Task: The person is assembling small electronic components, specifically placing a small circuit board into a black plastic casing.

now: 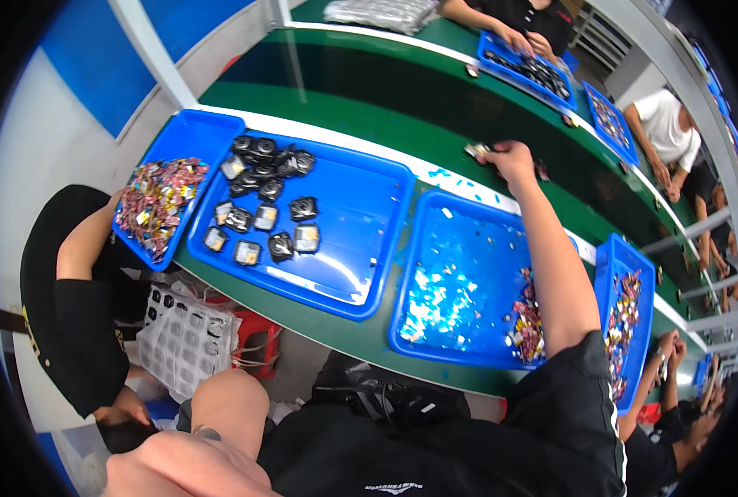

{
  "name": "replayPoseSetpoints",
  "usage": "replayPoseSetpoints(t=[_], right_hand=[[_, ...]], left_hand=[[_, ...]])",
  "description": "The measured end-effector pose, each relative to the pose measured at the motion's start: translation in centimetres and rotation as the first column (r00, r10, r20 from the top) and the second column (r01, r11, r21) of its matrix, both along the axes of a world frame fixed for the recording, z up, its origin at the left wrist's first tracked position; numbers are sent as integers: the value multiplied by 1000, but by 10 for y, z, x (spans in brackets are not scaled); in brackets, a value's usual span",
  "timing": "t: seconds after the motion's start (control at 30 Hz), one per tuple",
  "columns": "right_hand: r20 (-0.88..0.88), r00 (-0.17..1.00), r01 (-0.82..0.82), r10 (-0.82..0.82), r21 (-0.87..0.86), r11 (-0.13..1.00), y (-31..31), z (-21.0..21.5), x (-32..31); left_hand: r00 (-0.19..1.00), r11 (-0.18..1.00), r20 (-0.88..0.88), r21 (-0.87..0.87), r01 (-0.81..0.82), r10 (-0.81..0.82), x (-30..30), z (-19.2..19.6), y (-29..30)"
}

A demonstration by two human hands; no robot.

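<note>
At far left, a co-worker in black reaches an arm to a blue tray (220, 128) heaped with colourful small pieces (162, 195). The person's left arm (230, 406) bends at the lower edge (its fingers are out of view, so I cannot tell their state). Next comes a wide blue tray (348, 195) with black-wrapped packets (303, 208), then another blue tray (485, 236) scattered with shiny bits (443, 298). Beyond it, the right hand (514, 161) pinches a small piece (477, 152) in narrowed fingers over the green surface (344, 99).
</note>
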State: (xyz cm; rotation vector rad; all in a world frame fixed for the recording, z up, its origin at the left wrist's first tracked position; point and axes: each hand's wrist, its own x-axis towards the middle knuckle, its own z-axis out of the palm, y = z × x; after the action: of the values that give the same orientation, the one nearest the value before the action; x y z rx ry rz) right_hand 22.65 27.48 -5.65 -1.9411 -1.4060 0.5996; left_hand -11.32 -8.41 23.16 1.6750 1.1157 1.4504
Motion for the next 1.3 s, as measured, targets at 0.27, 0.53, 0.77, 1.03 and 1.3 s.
replayPoseSetpoints(t=[0.27, 0.53, 0.77, 1.03, 1.3], right_hand=[[171, 970, -232, 171, 469, 852, -58, 53, -104], [447, 495, -853, 745, 87, 515, -130, 39, -254], [149, 639, -759, 755, -38, 650, -135, 44, -247], [245, 701, -698, 670, 47, 714, -152, 38, -247], [197, 764, -645, 614, 213, 734, -177, 48, -213]], left_hand=[[995, 998, -76, 0, 60, -60, -13, 24, 17], [950, 747, -306, 620, 241, -52, -58, -44, 63], [918, 923, -191, -103, -371, 348, -62, -180, 141], [486, 942, -822, 168, -292, 297, -64, -238, 165], [732, 992, -681, -73, -101, 25, -36, -234, 149]])
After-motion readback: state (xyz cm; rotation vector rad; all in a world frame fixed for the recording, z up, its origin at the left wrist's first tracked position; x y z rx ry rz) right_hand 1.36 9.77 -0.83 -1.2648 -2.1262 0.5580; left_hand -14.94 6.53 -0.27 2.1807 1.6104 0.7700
